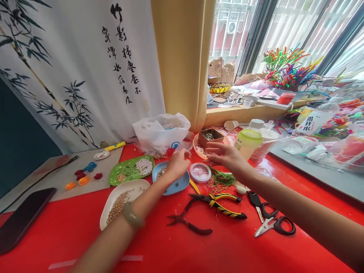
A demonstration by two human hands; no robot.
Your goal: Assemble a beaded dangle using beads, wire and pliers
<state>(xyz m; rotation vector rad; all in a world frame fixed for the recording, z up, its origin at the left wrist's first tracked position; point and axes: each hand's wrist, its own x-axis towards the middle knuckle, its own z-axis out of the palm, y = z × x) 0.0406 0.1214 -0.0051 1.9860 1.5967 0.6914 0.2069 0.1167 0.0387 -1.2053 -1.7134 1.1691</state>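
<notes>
My left hand (178,163) hovers over the blue dish (176,185), its fingers pinched together near the white plastic bag (162,132); what they hold is too small to make out. My right hand (224,154) reaches forward with fingers stretched out, just in front of the small brown box (211,137) on the orange plate (196,146). A round spool of clear thread (200,172) lies between the hands. A bundle of green wire pieces (223,178) lies under the right wrist.
On the red table lie pliers (187,222), yellow-handled cutters (220,203), scissors (274,223), a white dish of gold beads (121,203), a green leaf dish of pearls (132,168) and a dark phone (22,218). Bottles and pipe cleaners (287,70) crowd the right.
</notes>
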